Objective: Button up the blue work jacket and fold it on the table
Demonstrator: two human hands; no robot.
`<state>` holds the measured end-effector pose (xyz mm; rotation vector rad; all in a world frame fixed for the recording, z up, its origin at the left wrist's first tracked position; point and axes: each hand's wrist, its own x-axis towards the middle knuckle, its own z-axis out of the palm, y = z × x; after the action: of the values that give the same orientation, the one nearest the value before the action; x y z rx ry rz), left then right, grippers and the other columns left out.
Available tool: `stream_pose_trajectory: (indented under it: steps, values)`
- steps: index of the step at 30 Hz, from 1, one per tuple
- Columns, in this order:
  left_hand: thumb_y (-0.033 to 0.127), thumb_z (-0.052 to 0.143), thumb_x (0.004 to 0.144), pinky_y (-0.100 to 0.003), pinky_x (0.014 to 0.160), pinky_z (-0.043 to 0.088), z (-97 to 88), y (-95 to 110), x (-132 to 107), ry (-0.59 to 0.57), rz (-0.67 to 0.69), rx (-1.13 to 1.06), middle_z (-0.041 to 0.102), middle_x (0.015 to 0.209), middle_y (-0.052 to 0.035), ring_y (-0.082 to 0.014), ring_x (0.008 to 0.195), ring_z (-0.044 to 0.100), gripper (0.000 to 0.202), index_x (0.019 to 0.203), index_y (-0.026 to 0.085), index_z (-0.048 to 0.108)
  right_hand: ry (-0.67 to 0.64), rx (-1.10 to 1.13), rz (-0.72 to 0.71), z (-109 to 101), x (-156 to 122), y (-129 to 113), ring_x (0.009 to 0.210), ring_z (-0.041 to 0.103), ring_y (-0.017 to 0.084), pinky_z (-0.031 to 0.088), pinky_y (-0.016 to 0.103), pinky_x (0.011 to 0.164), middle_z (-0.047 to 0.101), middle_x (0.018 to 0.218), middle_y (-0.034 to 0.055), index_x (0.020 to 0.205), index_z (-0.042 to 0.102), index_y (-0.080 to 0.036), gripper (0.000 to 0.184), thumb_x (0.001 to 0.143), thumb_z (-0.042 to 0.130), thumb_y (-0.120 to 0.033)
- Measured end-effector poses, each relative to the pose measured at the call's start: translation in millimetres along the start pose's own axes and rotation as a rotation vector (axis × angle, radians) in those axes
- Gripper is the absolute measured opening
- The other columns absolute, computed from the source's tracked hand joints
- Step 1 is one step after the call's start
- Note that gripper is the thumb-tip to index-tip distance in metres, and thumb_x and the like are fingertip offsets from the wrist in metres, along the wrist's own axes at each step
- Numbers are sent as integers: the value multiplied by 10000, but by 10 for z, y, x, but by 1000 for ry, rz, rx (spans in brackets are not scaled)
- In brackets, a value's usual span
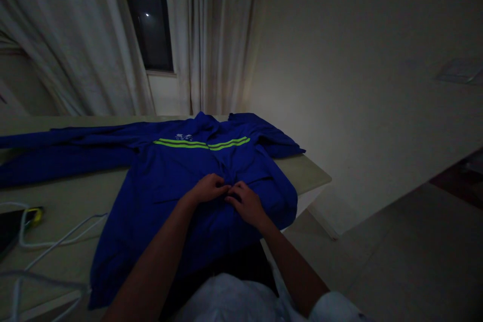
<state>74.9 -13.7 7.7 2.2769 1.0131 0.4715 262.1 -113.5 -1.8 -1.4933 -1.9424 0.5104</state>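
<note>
A blue work jacket (pixel 162 176) with yellow-green stripes across the chest lies front side up, its collar toward the window. Its left-hand sleeve stretches out to the left, and the other one lies at the upper right. My left hand (pixel 209 187) and my right hand (pixel 245 201) meet at the jacket's front opening, below the stripes. The fingers of both hands are closed and pinch at the front edge. Dim light hides whether a button or just cloth is between the fingertips.
Beneath the jacket is a pale table (pixel 313 171), with its right corner near the wall (pixel 362 85). White cables (pixel 56 246) and a dark object with a yellow end (pixel 35 216) lie on the left. Behind hang long curtains (pixel 215 35) beside a dark window (pixel 149 20).
</note>
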Motion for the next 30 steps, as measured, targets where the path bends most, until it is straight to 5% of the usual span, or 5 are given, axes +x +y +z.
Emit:
stream_pose_trajectory:
  steps: [13,24,30]
  values:
    - [414,476,1040,-309,641,318,106,74,-27,191,90,152,668,805,-52,-203,739,622,352,767,226,595,103,-22,42,115,-15,-38,1014,652,206,525,374,928,548,1262,68,1008,702,-240,96,1021,629,-302]
    - [373,452,1082,-274,689,376,132,85,-32,286,59,186,721,818,-39,-187,763,674,325,828,236,601,130,123,26,140,212,-152,920,623,209,519,357,872,566,966,39,834,688,-224,116,912,670,-140]
    - [397,448,1080,-279,635,342,122,114,-48,298,31,183,695,723,-20,-185,676,655,341,821,240,607,271,179,26,213,189,-105,881,607,214,496,347,830,599,936,30,851,622,-241,92,880,671,-169]
